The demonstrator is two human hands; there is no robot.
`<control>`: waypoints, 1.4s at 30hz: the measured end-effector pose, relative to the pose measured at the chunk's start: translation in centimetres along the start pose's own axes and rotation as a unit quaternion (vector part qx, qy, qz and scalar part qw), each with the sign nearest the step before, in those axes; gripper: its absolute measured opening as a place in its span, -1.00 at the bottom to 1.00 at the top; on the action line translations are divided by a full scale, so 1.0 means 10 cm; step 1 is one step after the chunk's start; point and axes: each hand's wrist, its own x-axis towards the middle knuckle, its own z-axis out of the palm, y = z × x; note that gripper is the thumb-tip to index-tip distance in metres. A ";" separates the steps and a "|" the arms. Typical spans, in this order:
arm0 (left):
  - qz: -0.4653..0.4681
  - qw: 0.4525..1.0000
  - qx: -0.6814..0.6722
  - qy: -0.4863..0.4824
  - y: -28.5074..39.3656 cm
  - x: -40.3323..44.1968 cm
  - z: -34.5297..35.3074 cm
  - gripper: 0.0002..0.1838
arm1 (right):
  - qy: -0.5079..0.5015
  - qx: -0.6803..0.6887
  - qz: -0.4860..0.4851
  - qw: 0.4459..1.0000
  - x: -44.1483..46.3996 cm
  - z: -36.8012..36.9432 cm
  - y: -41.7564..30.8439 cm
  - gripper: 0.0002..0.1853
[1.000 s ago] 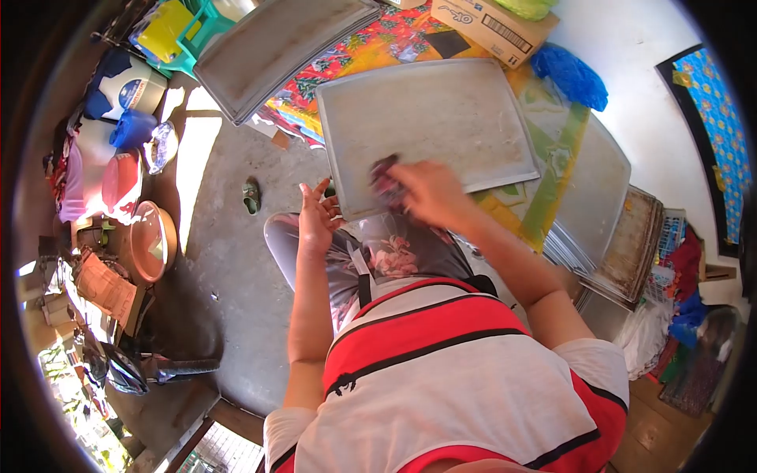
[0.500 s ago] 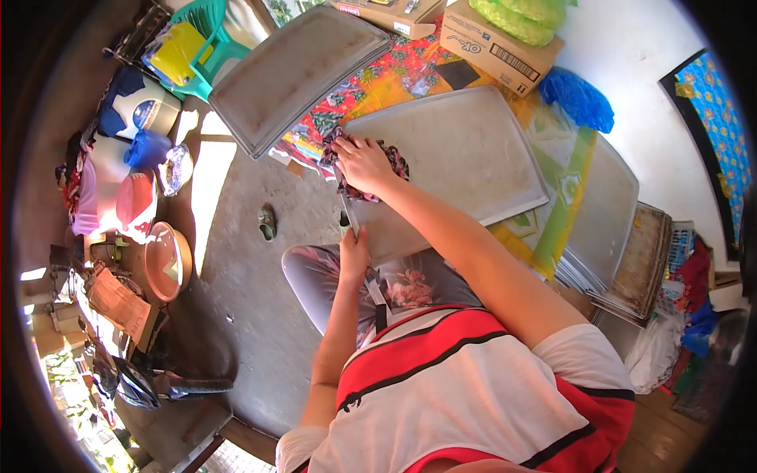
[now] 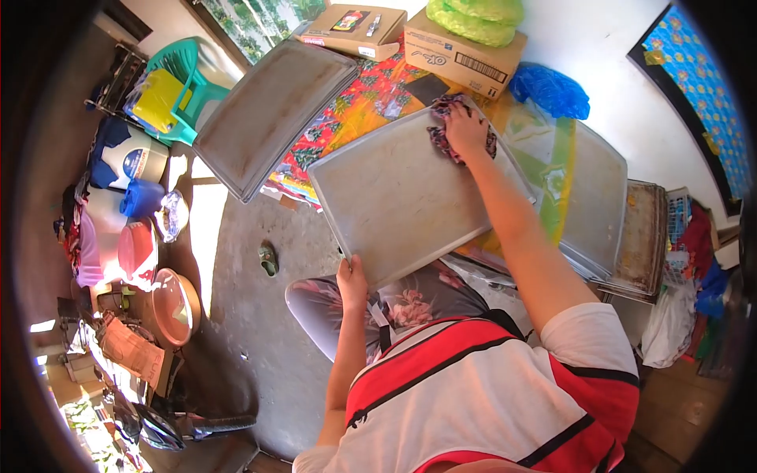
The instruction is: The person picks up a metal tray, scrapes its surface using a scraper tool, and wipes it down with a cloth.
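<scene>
Arm (image 3: pixel 516 225): the person's right one, stretched forward, its right hand (image 3: pixel 467 132) palm down on a dark patterned cloth (image 3: pixel 441 142) at the far right corner of a metal tray (image 3: pixel 398 193).
Fingers (image 3: pixel 460 116): on the right, spread over the bunched cloth; whether they pinched it could not be told.
Left hand (image 3: pixel 352 282): low before the body, grasping the tray's left edge just beside its near corner.
Tray: its far part lay on the table (image 3: pixel 364 110), while its near left corner jutted out past the table's near edge, above the person's legs (image 3: pixel 410 303); contact with them could not be told.
Cloth: half a second earlier it had been at the tray's left edge; by this moment, it and the right hand had crossed to the far right corner. The left hand had stayed on the left edge.
Table: stacked trays (image 3: pixel 276 114) sat along its left edge, two cardboard boxes (image 3: pixel 473 69) along its far edge, and a blue bag (image 3: pixel 550 93) near its far right corner. More trays (image 3: pixel 598 193) stood past its right edge.
Obstruction: the right forearm crossed the tray's right side, and the hand hid much of the cloth. A dark square (image 3: pixel 426 89) lay just beyond the cloth.
Floor (image 3: pixel 236 315): a slipper (image 3: pixel 268 258) lay left of the tray.
</scene>
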 end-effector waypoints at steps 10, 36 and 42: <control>-0.052 0.998 0.026 0.010 0.18 -0.04 0.02 -0.61 | -0.031 -0.140 0.084 0.986 -0.50 -0.08 0.60 -0.50; 0.487 0.687 0.539 -0.018 0.29 -0.35 0.14 -0.36 | 0.165 0.265 0.266 0.912 -1.98 -1.75 1.68 -0.47; 0.543 0.689 0.479 -0.013 1.47 -0.54 -0.30 -0.56 | 0.276 0.466 0.262 0.799 -1.87 -1.94 1.63 -0.45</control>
